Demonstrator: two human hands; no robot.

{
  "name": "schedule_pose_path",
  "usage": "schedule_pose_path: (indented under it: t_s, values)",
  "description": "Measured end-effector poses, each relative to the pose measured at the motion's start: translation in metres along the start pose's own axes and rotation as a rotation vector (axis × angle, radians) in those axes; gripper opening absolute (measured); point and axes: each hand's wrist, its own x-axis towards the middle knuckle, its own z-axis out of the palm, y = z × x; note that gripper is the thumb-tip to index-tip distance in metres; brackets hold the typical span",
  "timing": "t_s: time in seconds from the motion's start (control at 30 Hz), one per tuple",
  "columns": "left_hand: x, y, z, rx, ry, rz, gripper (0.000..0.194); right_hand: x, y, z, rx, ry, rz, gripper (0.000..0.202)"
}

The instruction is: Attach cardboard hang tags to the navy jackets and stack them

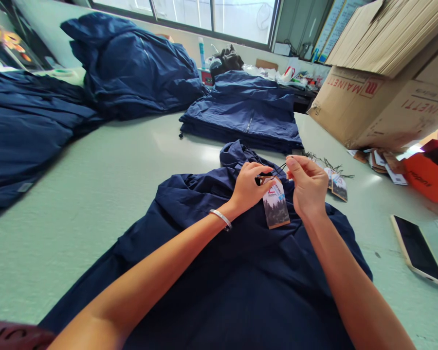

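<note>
A navy jacket (219, 282) lies spread on the pale green table in front of me. Over its collar area hangs a printed hang tag (276, 206) with a forest picture and a black string (280, 169). My left hand (251, 184) is closed at the tag's upper end, thumb and fingers around a small dark piece I cannot make out clearly. My right hand (308, 184) pinches the string between thumb and finger, just right of the tag, and the string is stretched between both hands.
Folded navy jackets (241, 112) lie stacked beyond my hands. More navy garments (138, 68) are heaped at back left. Several spare tags (338, 187) with strings sit to the right, near a phone (419, 250), an orange bag (428, 177) and a large cardboard box (379, 104).
</note>
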Motion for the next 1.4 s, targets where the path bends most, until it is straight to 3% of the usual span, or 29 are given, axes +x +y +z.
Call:
schedule_pose_path:
  t_s: [0.37,0.57,0.83,1.0,1.23,1.4]
  values:
    - [-0.005,0.000,0.008,0.043,0.057,-0.036,0.010,-0.008,-0.006,0.008,0.072,-0.031,0.022,0.021]
    - [-0.006,0.000,0.008,0.025,0.073,-0.038,0.004,-0.003,-0.005,0.004,0.123,0.053,0.066,0.017]
    - [0.001,0.003,0.000,-0.054,-0.005,-0.079,0.008,0.011,0.003,-0.007,0.268,0.146,0.179,0.023]
    - [0.008,0.000,-0.007,-0.192,-0.096,-0.157,0.004,0.017,0.007,-0.014,0.266,0.121,0.223,0.021]
    - [0.008,-0.003,-0.008,-0.290,-0.066,-0.209,0.005,0.018,-0.001,-0.014,0.152,0.160,0.350,0.015]
    - [0.010,-0.007,-0.011,-0.361,-0.049,-0.311,0.010,0.017,-0.012,-0.014,-0.156,-0.058,0.587,0.013]
